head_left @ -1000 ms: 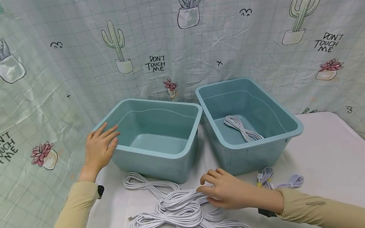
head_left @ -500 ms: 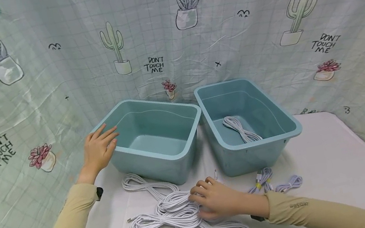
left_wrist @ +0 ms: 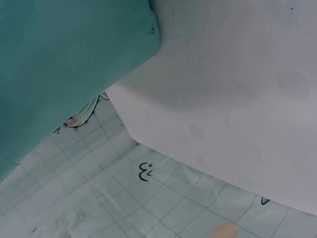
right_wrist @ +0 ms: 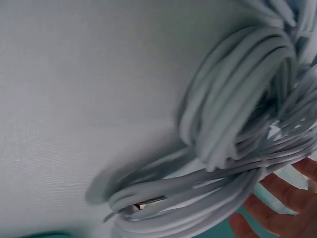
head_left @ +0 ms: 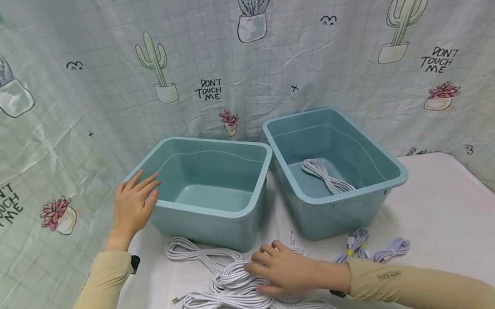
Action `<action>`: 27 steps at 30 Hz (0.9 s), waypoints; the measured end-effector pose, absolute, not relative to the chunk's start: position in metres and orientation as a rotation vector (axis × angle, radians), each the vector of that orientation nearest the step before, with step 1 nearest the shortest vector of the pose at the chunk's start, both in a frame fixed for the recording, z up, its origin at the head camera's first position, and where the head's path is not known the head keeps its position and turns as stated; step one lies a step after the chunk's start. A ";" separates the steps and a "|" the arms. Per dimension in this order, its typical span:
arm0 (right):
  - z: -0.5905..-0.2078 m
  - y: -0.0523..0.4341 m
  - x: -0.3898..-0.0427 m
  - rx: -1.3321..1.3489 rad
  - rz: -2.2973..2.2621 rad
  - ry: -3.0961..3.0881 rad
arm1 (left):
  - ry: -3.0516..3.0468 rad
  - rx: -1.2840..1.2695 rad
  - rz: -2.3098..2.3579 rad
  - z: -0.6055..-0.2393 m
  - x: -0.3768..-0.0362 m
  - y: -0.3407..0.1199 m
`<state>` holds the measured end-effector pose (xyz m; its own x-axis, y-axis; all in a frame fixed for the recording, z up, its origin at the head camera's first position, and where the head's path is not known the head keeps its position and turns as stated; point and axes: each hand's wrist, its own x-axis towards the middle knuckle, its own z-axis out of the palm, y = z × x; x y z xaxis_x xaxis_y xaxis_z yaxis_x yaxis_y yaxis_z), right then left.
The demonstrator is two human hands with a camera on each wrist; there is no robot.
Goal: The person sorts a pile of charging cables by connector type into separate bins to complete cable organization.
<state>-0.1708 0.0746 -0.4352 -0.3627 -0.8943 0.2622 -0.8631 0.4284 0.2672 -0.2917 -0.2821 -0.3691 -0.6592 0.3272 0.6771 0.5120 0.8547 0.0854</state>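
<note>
Nearest you, a pile of white cables [head_left: 253,297] sprawls in loose coils across the white table [head_left: 443,219], one plug end lying at its front right edge. Your right hand [head_left: 281,275] lies palm down on top of that pile, fingers spread and slightly bent over the coils; the head view does not show whether any strand is actually pinched. In the right wrist view the same cables [right_wrist: 233,148] fill the picture, blurred, with a metal plug [right_wrist: 148,202] among them and your fingertips [right_wrist: 282,198] at the lower right, just beside the strands.

Just to the right of that hand, two small bundles of lilac cable [head_left: 373,248] rest on the table in front of the right bin.

Further back stand two teal plastic bins, side by side and nearly touching. The left bin [head_left: 255,197] has your left hand [head_left: 134,205] resting flat on its near left rim, fingers straight and reaching over the edge. The left wrist view catches only the bin's teal wall [left_wrist: 64,59], the table's corner and the curtain below. The right bin [head_left: 360,201] holds one coiled white cable [head_left: 325,174] on its floor.

Behind everything hangs a pale green gridded curtain [head_left: 358,46] printed with cacti and the words "DON'T TOUCH ME".
</note>
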 end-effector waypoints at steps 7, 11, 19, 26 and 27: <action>-0.448 0.077 -0.179 1.502 -0.144 -2.398 | -2.343 -0.606 -0.343 -0.372 -0.292 -0.281; -0.447 0.077 -0.180 1.518 -0.156 -2.453 | -2.331 -0.613 -0.358 -0.372 -0.291 -0.281; -0.444 0.078 -0.184 1.504 -0.205 -2.442 | -2.315 -0.617 -0.367 -0.370 -0.293 -0.280; -0.441 0.083 -0.185 1.495 -0.235 -2.238 | -2.317 -0.607 -0.355 -0.371 -0.295 -0.281; -0.441 0.084 -0.185 1.498 -0.237 -2.211 | -2.317 -0.606 -0.357 -0.372 -0.295 -0.281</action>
